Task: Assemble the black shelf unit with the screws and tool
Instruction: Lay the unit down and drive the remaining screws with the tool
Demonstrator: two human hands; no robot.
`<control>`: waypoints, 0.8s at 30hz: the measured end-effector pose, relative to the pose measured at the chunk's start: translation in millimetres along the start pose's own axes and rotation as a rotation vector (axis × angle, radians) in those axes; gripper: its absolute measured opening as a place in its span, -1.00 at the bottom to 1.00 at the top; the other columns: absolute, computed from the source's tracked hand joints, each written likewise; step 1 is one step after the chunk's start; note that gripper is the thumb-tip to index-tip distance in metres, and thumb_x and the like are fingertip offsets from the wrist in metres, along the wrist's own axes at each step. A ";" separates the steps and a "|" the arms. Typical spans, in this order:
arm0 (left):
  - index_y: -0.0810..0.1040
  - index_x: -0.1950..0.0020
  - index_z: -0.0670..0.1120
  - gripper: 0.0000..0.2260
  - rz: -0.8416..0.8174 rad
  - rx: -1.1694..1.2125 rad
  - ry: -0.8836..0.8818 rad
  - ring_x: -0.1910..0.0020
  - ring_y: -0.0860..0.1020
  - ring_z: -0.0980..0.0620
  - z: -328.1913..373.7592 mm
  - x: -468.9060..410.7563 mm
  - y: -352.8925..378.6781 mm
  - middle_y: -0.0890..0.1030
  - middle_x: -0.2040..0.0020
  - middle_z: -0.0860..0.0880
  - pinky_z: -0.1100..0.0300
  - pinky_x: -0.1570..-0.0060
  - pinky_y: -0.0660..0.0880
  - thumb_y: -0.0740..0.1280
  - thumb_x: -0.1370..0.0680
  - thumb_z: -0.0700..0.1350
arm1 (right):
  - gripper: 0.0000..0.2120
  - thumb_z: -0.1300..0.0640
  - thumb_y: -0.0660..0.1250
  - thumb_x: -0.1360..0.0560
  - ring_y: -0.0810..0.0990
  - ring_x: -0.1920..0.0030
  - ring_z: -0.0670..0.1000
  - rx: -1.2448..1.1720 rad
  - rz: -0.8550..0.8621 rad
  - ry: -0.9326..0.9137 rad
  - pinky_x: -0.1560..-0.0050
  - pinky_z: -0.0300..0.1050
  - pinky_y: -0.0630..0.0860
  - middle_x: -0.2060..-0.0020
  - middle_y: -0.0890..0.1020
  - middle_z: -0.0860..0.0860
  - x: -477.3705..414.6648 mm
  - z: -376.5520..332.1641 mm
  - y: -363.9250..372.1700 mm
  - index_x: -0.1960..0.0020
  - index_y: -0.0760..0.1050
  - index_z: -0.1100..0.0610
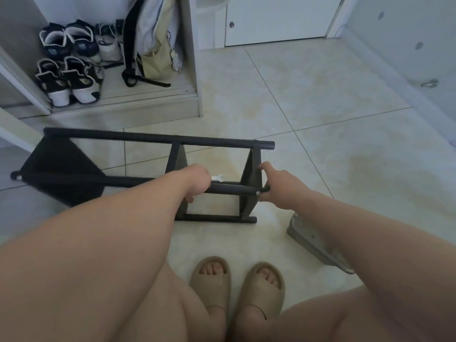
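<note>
- A black shelf unit point(158, 138) lies on its side on the tiled floor point(320, 119), just before the person's feet.
- Left hand point(197, 180): fingers curled round the near pole point(229, 190), with a white wrench point(217, 178) poking out beside them.
- Right hand point(278, 186): fingers curled round a dark tool point(267, 189) at the pole-end screw point(257, 193), likely tightening it.
- Next: steady turns, with the frame held still.
- Open tile to the right; a cabinet point(123, 102) stands near the far-left end.

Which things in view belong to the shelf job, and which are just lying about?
Job: black shelf unit, gripped by left hand and right hand; white wrench beside the left hand; screw near the right hand.
Lying about: shoes; backpack; grey object by the right arm; beige slippers, worn.
</note>
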State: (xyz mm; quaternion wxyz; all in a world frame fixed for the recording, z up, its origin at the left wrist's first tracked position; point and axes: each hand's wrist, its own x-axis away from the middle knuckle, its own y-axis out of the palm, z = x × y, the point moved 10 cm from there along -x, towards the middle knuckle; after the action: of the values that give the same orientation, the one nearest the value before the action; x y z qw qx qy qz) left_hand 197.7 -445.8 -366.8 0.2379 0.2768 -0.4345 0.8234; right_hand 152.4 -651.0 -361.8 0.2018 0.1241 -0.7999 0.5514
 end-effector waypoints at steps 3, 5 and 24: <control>0.54 -0.32 -0.25 -0.73 -0.021 -0.049 -0.011 -0.04 0.59 -0.16 -8.4 4.5 -6.2 0.59 -0.26 -0.23 0.01 0.06 0.59 0.21 -0.66 -0.22 | -0.39 0.05 0.53 -0.46 0.60 0.05 0.18 0.012 -0.019 -0.012 0.00 0.15 0.59 0.01 0.61 0.10 20.3 -16.4 17.2 -0.33 0.23 0.09; 0.56 -0.31 -0.23 -0.73 -0.052 -0.090 -0.038 -0.16 0.62 -0.20 -17.4 7.8 -7.1 0.61 -0.24 -0.22 -0.06 -0.11 0.60 0.27 -0.63 -0.20 | -0.44 0.05 0.53 -0.47 0.60 0.07 0.20 0.029 -0.032 -0.018 0.01 0.16 0.59 0.03 0.59 0.11 32.3 -25.8 33.3 -0.24 0.22 0.11; 0.50 -0.33 -0.20 -0.72 -0.297 -0.277 -0.183 -0.16 0.62 -0.13 -50.5 71.1 6.1 0.63 -0.23 -0.11 0.06 -0.23 0.56 0.20 -0.66 -0.15 | -0.25 0.04 0.44 -0.54 0.59 -0.09 0.17 -0.072 0.032 -0.009 -0.03 0.01 0.51 -0.10 0.61 0.09 114.5 -41.2 89.9 -0.57 0.09 0.09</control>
State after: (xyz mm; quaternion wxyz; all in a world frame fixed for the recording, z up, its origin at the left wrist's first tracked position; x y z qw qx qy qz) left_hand 129.1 -395.3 -346.9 0.3520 0.3760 -0.5174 0.6833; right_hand 20.6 -577.3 -371.2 0.1938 0.1065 -0.8220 0.5248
